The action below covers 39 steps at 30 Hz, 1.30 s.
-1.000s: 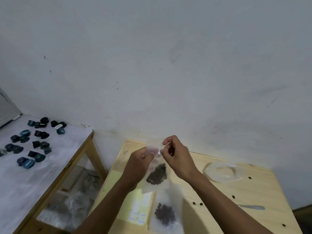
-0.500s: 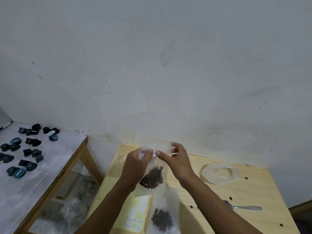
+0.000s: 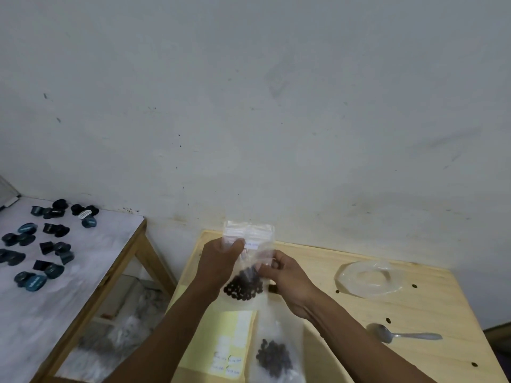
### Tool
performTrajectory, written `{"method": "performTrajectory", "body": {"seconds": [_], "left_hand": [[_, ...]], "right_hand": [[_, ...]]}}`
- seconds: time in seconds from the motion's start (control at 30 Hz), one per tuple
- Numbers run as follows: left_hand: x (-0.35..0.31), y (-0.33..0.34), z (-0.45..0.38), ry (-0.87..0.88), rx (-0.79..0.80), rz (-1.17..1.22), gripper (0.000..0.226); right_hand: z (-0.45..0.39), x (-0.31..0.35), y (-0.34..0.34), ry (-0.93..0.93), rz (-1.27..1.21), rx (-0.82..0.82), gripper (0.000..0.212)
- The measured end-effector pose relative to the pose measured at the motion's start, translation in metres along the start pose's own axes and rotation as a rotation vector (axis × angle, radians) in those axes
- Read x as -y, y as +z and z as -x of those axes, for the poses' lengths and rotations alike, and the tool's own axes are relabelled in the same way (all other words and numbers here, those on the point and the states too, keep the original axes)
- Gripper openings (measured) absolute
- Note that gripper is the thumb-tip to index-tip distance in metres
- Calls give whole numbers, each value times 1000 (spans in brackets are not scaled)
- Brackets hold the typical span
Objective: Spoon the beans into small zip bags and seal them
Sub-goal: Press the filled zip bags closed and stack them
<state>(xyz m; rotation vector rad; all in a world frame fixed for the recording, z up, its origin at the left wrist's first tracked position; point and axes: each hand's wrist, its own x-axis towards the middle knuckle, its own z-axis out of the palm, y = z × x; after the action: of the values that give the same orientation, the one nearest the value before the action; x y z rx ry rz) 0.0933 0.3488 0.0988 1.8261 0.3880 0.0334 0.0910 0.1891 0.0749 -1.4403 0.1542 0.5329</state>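
A small clear zip bag (image 3: 250, 234) with dark beans (image 3: 243, 287) in its bottom hangs upright above the wooden table (image 3: 431, 305). My left hand (image 3: 218, 264) pinches its upper left side just below the zip strip. My right hand (image 3: 287, 277) pinches the bag's right side lower down, near the beans. A second clear bag (image 3: 273, 352) with beans lies flat on the table below the hands. A metal spoon (image 3: 401, 335) lies on the table to the right.
A clear plastic lid or dish (image 3: 369, 277) sits at the table's back right, with a few loose beans (image 3: 388, 320) scattered nearby. A yellow sheet with labels (image 3: 221, 341) lies under my left forearm. Several dark capsules (image 3: 41, 244) cover a white-topped side table (image 3: 91, 275) at left.
My right hand has slid down from the bag's top edge to its right side near the beans. The left hand keeps its pinch near the top. The camera view tilted down slightly.
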Motion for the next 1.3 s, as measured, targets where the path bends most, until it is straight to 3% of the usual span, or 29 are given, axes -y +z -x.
{"method": "performTrajectory", "body": {"seconds": [0.13, 0.2, 0.33, 0.47, 0.6, 0.7, 0.83, 0.97, 1.03, 1.13, 1.2, 1.3], "left_hand": [[14, -4, -29, -78, 21, 66, 35], [28, -3, -41, -149, 85, 52, 24], [74, 2, -50, -375, 249, -70, 37], [104, 5, -55, -368, 300, -160, 36], [115, 10, -67, -327, 177, -246, 41], [116, 13, -71, -287, 158, -446, 49], [118, 18, -75, -269, 198, -602, 16], [124, 19, -74, -347, 233, -679, 50], [126, 17, -70, -343, 236, -658, 57], [128, 18, -58, -256, 221, -610, 49], [127, 20, -46, -203, 204, -500, 37], [124, 27, -21, -207, 347, -448, 28]], "right_hand": [[-9, -19, 0, 45, 27, 25, 16], [-20, -27, -2, 48, -1, -55, 21], [-43, -41, -4, 124, -131, -301, 32], [-68, -68, -1, 182, 18, -444, 34], [-87, -82, 7, 256, -18, -337, 47], [-98, -81, 15, 320, -104, -238, 62], [-102, -79, 18, 362, 85, -187, 44], [-108, -88, 7, 369, 193, -211, 92], [-95, -79, -1, 303, 252, -222, 79], [-71, -73, -25, 137, 418, -274, 51], [-53, -77, -44, 52, 556, -342, 45], [-26, -88, -66, 73, 645, -391, 47]]}}
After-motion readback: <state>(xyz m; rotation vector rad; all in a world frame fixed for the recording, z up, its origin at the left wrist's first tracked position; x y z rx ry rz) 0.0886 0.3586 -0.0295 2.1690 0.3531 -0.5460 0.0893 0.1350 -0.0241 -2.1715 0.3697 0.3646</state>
